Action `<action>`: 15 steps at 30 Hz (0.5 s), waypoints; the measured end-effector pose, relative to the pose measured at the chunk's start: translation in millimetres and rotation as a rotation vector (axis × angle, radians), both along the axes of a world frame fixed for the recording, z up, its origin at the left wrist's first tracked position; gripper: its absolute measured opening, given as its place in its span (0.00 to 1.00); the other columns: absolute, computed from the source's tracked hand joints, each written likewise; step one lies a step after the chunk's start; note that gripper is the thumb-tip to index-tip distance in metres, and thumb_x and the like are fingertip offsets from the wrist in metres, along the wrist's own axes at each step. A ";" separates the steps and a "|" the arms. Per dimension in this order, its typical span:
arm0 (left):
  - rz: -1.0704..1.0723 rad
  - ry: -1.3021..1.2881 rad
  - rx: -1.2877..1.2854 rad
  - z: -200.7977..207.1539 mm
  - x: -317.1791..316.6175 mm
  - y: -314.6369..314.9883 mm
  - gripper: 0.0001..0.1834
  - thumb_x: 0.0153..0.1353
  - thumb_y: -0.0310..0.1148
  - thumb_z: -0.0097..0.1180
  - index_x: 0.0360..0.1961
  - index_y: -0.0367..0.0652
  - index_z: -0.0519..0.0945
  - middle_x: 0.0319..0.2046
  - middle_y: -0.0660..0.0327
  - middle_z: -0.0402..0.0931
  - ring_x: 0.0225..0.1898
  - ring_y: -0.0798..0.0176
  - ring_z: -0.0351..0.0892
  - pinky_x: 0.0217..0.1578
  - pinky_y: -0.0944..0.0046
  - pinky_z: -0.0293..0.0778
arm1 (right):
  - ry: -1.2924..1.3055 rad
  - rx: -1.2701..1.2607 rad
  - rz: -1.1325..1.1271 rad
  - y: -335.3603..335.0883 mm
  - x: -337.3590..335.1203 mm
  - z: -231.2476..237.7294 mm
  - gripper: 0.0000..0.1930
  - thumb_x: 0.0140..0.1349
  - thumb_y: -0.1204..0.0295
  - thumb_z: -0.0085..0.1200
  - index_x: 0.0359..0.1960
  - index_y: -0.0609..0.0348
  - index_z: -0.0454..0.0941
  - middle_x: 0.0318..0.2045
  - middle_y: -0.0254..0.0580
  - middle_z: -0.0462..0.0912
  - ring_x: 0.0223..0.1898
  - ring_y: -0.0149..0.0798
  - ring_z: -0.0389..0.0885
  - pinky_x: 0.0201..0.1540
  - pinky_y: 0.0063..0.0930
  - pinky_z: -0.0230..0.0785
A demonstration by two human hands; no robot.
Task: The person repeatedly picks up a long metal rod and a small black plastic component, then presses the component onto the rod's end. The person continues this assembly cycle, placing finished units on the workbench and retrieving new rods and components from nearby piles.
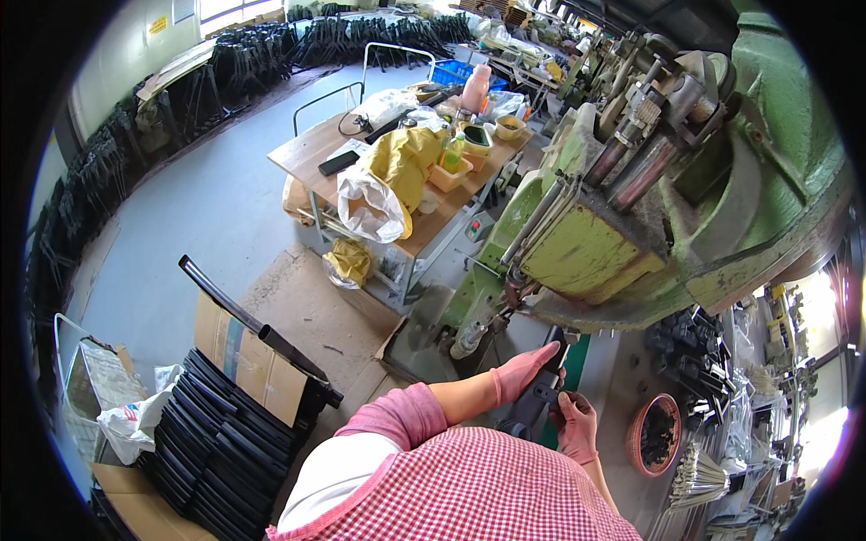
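Below the green press (577, 243), a black tubular part (534, 403) with a flat bracket on it lies in front of me. My left hand (525, 371), in a pink glove, reaches up along the part with its fingers closed on the upper end, next to the press. My right hand (577, 427), also gloved in pink, is lower and to the right. Its thumb and fingers are pinched together beside the bracket; what they hold, if anything, is too small to make out.
A red basket of small black pieces (655, 435) stands at the right, near a bundle of metal rods (696, 478). Black tubes (212, 433) fill a cardboard box at the left. A wooden table (302, 155) holds a yellow bag (403, 162), bowls and bottles.
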State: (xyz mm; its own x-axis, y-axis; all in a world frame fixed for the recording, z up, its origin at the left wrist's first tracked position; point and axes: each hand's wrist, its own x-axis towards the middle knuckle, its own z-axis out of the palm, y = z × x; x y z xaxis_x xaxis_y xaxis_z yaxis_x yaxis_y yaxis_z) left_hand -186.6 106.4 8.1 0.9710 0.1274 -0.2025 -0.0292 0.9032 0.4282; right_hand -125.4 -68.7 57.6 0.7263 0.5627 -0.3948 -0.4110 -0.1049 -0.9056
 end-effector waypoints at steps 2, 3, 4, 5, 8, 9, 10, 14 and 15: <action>0.057 0.059 0.017 1.7 -1.2 -0.7 0.22 0.70 0.53 0.51 0.45 0.43 0.74 0.33 0.60 0.79 0.30 0.64 0.79 0.34 0.63 0.79 | -0.032 -0.056 -0.022 5.6 -6.3 -4.9 0.12 0.61 0.69 0.65 0.42 0.63 0.83 0.31 0.33 0.85 0.29 0.31 0.82 0.32 0.24 0.76; 0.110 0.103 0.013 2.1 -0.2 -2.3 0.22 0.69 0.53 0.52 0.46 0.43 0.74 0.32 0.60 0.78 0.30 0.64 0.79 0.32 0.63 0.79 | -0.037 -0.086 -0.049 9.3 -10.0 -7.3 0.12 0.61 0.68 0.65 0.42 0.63 0.82 0.31 0.34 0.85 0.29 0.31 0.83 0.32 0.24 0.75; 0.162 0.165 0.000 1.9 1.1 -2.7 0.22 0.69 0.52 0.53 0.46 0.43 0.73 0.32 0.60 0.78 0.29 0.64 0.79 0.31 0.63 0.79 | -0.222 -0.159 0.025 13.5 -14.0 -9.2 0.13 0.61 0.67 0.65 0.41 0.64 0.82 0.31 0.35 0.85 0.30 0.32 0.83 0.33 0.25 0.75; 0.211 0.188 -0.004 1.3 1.9 -5.7 0.23 0.67 0.52 0.56 0.47 0.42 0.72 0.30 0.60 0.77 0.27 0.64 0.78 0.27 0.62 0.78 | -0.394 -0.243 0.082 17.7 -18.3 -10.1 0.14 0.61 0.67 0.64 0.41 0.65 0.82 0.31 0.36 0.85 0.31 0.33 0.83 0.34 0.26 0.75; 0.313 0.275 0.023 -1.6 5.7 -8.3 0.25 0.66 0.53 0.57 0.49 0.42 0.70 0.29 0.60 0.77 0.26 0.64 0.77 0.27 0.63 0.77 | -0.705 -0.423 0.231 27.3 -27.9 -5.6 0.20 0.56 0.62 0.66 0.42 0.67 0.80 0.34 0.44 0.86 0.37 0.41 0.85 0.42 0.31 0.75; 0.315 0.267 0.055 -3.4 4.9 -8.1 0.27 0.65 0.54 0.58 0.51 0.42 0.69 0.30 0.60 0.77 0.26 0.65 0.77 0.26 0.63 0.76 | -0.762 -0.453 0.267 29.3 -29.5 -2.6 0.22 0.55 0.60 0.67 0.42 0.67 0.80 0.35 0.45 0.86 0.38 0.42 0.85 0.43 0.32 0.75; 0.327 0.250 0.073 -4.6 4.8 -8.3 0.28 0.65 0.54 0.58 0.51 0.41 0.69 0.30 0.60 0.77 0.26 0.65 0.77 0.27 0.63 0.76 | -0.814 -0.495 0.300 30.3 -30.8 0.2 0.23 0.53 0.59 0.69 0.42 0.67 0.80 0.36 0.47 0.85 0.39 0.43 0.85 0.45 0.34 0.75; 0.389 0.297 0.113 -8.8 2.9 -10.1 0.29 0.65 0.54 0.58 0.52 0.41 0.67 0.31 0.61 0.77 0.27 0.67 0.77 0.27 0.64 0.76 | -0.755 -0.485 0.383 32.4 -27.2 2.2 0.31 0.44 0.56 0.74 0.44 0.68 0.78 0.41 0.51 0.83 0.44 0.48 0.83 0.48 0.36 0.74; 0.403 0.298 0.110 -9.8 2.5 -11.1 0.29 0.65 0.55 0.58 0.52 0.41 0.67 0.31 0.61 0.77 0.27 0.67 0.77 0.28 0.65 0.76 | -0.763 -0.524 0.395 32.7 -25.5 -0.4 0.32 0.43 0.55 0.74 0.44 0.68 0.78 0.42 0.52 0.83 0.44 0.48 0.83 0.49 0.36 0.74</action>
